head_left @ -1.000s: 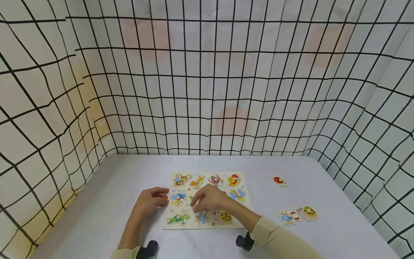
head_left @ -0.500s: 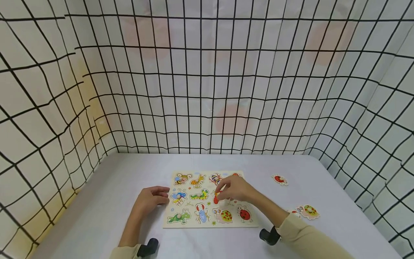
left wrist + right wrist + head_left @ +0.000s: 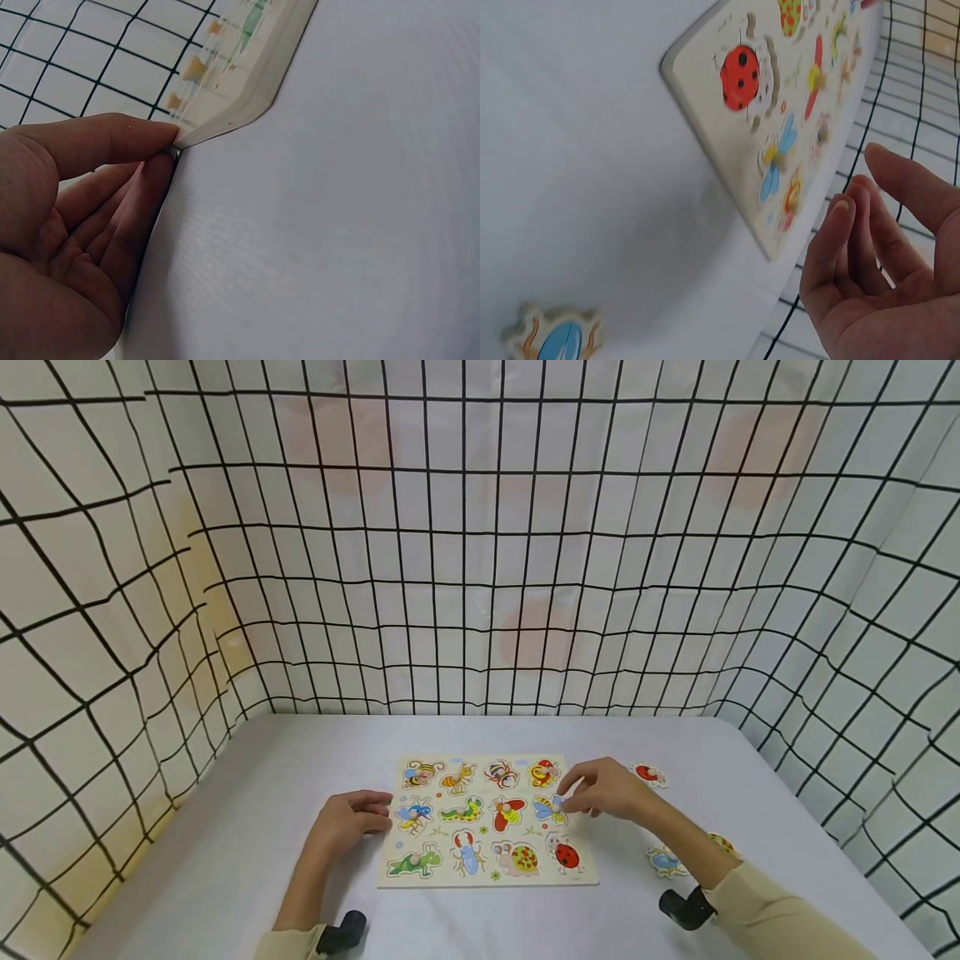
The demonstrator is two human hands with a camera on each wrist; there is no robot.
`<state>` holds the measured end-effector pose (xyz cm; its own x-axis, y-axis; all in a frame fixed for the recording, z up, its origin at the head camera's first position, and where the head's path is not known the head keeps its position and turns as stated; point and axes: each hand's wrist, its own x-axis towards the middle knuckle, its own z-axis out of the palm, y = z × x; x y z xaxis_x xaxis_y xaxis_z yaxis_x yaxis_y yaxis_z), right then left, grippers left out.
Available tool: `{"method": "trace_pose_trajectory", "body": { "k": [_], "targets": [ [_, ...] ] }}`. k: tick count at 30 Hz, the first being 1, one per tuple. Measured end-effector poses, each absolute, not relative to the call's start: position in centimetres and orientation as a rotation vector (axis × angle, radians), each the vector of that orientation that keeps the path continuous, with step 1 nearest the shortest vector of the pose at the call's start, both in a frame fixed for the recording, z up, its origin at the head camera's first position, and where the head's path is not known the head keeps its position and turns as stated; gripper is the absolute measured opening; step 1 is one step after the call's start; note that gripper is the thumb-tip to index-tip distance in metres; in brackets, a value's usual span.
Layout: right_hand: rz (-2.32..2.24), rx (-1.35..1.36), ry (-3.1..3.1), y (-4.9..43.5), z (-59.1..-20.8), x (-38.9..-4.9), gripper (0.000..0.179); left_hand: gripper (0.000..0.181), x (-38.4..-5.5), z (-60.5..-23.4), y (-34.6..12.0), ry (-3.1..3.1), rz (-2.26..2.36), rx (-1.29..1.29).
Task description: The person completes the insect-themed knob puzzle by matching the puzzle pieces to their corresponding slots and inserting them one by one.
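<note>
A wooden insect puzzle board (image 3: 438, 878) lies on the table. My left hand (image 3: 348, 827) pinches its left edge between thumb and fingers, as the left wrist view shows at the board's corner. Beside the right edge is my right hand (image 3: 603, 789), fingers loosely bent and nothing between them, near the blue-winged dragonfly piece (image 3: 550, 810). A red-winged insect piece (image 3: 508, 814) sits in the middle row. Along the bottom row, the beetle (image 3: 468, 853), snail (image 3: 519, 858) and ladybug (image 3: 566, 855) spots are knobless recesses with printed pictures.
Three loose pieces lie right of the board: a ladybug (image 3: 648, 774) farther back, a blue beetle (image 3: 665, 862) and a snail (image 3: 723, 842) partly behind my right forearm. Black grid netting (image 3: 465, 664) over white walls borders the table's back and sides.
My right hand has moved right across the board, from the middle to beyond its right edge. It has let go of the red-winged insect piece, now in the board. The left hand stays put.
</note>
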<state>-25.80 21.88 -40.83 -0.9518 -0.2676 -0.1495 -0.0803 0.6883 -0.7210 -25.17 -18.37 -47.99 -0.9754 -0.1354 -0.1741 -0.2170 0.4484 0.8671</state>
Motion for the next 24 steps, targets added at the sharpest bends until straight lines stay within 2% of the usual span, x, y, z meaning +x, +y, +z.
{"method": "trace_pose_trajectory", "body": {
  "k": [9,24],
  "targets": [
    [-1.038,-0.186,2.67,26.2,-40.4,-25.1,0.026,0.034,-25.0,-47.8,-18.4,2.603,1.576,-0.322],
    [-1.065,-0.225,2.529,33.6,-41.8,-23.9,0.022,0.033,-24.9,-47.8,-18.3,2.616,1.572,-0.31]
  ]
}}
